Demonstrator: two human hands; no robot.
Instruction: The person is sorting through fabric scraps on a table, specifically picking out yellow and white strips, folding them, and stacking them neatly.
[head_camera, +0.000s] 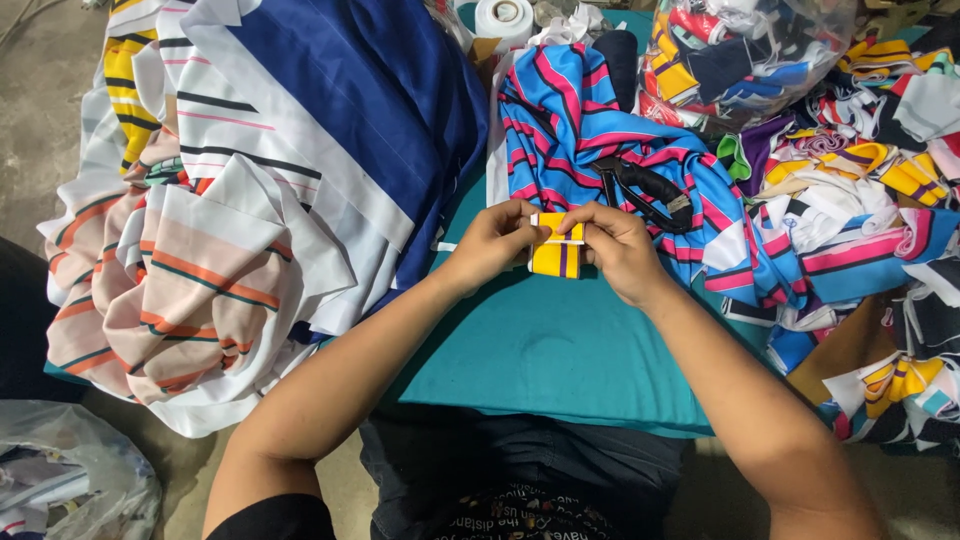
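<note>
Both hands meet over a teal-covered table (560, 350). My left hand (495, 240) and my right hand (615, 245) pinch a small yellow fabric piece (556, 258) with a white band and a purple stripe, holding it by its top edge between thumbs and fingers. Just beyond the hands lies a blue cloth with pink and black stripes (570, 115). Black-handled scissors (645, 190) rest on that cloth, close to my right hand.
A pile of striped cloth in peach, white and navy (230, 200) fills the left. Mixed fabric scraps (860, 200) are heaped on the right. A clear bag of scraps (740, 55) and a white tape roll (503, 17) sit at the back. A plastic bag (70, 480) lies on the floor.
</note>
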